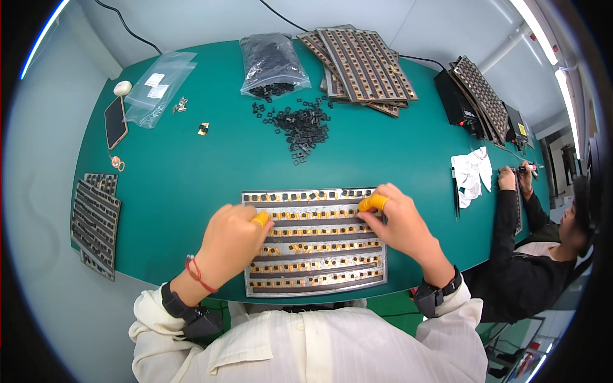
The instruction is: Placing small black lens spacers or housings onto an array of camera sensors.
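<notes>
A grey metal tray (316, 288) with rows of small brass-coloured slots lies on the green table in front of me. My left hand (230, 241), with a yellow finger cot on the forefinger, rests curled on the tray's left side, fingertip on the second row. My right hand (399, 223), also wearing a yellow finger cot, presses its fingertip on the tray's upper right rows. Small black parts sit in the top row. Whether either hand pinches a part is hidden by the fingers.
A heap of loose black parts (301, 124) and a bag of them (271, 62) lie beyond the tray. Stacked trays (364, 64) sit at the back, more trays (96, 223) at the left edge. A phone (115, 121), plastic bags (158, 86), white cloth (471, 175). Another person (543, 255) works at the right.
</notes>
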{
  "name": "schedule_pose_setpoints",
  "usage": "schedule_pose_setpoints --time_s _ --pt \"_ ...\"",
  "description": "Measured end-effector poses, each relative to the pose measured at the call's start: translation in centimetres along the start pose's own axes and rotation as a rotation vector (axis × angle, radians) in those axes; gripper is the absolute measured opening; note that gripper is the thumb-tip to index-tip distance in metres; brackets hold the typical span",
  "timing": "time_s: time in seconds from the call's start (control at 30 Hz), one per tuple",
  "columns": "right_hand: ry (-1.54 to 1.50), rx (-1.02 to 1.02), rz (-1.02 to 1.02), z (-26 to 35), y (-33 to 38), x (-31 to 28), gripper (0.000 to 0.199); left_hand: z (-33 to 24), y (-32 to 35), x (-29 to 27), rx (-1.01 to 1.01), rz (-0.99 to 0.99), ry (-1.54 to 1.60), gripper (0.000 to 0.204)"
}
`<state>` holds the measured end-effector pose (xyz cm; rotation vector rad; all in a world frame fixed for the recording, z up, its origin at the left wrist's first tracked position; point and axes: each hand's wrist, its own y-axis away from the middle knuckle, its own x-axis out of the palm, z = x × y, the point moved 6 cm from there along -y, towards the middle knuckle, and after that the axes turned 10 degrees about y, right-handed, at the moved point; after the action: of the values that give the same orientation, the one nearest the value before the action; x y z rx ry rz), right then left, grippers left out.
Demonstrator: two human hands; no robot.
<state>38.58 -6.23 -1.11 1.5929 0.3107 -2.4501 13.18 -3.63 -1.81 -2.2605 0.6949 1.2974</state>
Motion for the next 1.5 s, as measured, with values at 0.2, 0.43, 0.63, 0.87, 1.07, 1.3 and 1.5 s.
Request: schedule_pose_setpoints --time_s 0.2,0.43,0.63,0.87,1.07,1.3,1.5 --pt "-0.077 -0.046 -0.106 0.4 0.5 0.9 0.015 -1.0 0.5 0.2 -0.001 0.058 0.012 0.039" --pt "0.029 -0.024 -0.145 1.1 1.3 1.3 0.016 0.4 -2.5 -0.8 -0.084 0.314 0.118 0.039" --pt "0.234 0.004 -0.005 2.4 1.2 2.2 0.03 4.2 -8.4 -0.9 -0.161 -0.091 0.517 0.03" --pt "0.153 0.038 0.321 1.3 -2.6 0.8 0.038 2.7 -10.3 2.4 -0.215 -0.076 0.353 0.02" --pt "-0.18 -0.029 -0.046 1.2 -8.9 1.5 0.018 2.5 -7.9 0.7 -0.07 -0.101 0.127 0.017" --pt "0.046 -0.164 -0.197 2.6 -10.9 3.9 0.017 4.4 -6.6 -0.1 -0.126 -0.185 0.059 0.016" --pt "0.046 -0.171 -0.106 3.0 -9.8 3.0 0.015 4.6 -7.0 0.3 -0.103 -0.179 0.346 0.022"
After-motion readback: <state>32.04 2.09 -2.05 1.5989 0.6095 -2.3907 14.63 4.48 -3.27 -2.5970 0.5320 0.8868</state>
